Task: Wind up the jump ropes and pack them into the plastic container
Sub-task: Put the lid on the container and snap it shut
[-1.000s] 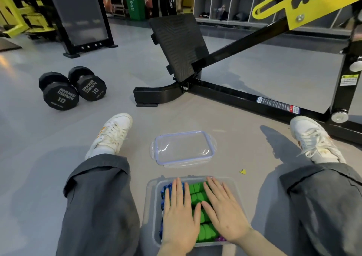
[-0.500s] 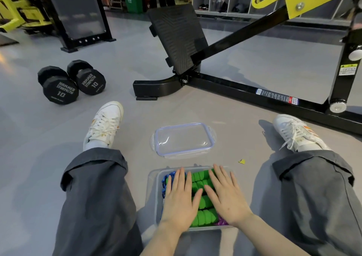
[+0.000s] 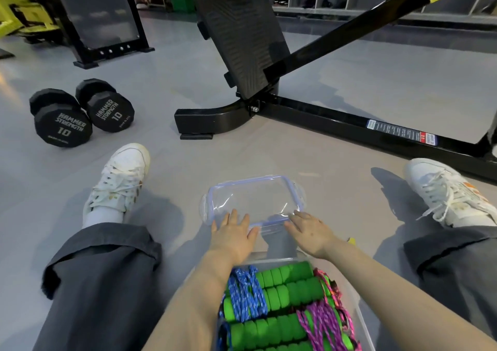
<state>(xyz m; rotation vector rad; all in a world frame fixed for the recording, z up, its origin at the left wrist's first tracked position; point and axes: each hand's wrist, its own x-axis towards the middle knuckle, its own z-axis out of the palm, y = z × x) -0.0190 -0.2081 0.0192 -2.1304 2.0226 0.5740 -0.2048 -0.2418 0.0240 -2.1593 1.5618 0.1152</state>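
Observation:
The clear plastic container (image 3: 357,305) sits on the floor between my legs. It holds wound jump ropes with green foam handles (image 3: 285,294), a blue cord (image 3: 246,294) on the left and a pink-purple cord (image 3: 322,321) on the right. Just beyond it lies the clear lid (image 3: 252,197) with a bluish rim. My left hand (image 3: 234,237) reaches out with straight fingers onto the lid's near left edge. My right hand (image 3: 309,232) rests its fingers at the lid's near right corner.
My legs in grey trousers and white sneakers (image 3: 118,181) spread to both sides. Two black 10 dumbbells (image 3: 80,114) lie at the far left. A black machine frame (image 3: 322,119) with a footplate crosses the floor behind the lid. A small yellow scrap (image 3: 351,241) lies right of the lid.
Both hands have left the ropes in the container and moved forward to the near edge of the lid. The view has dropped closer to the floor.

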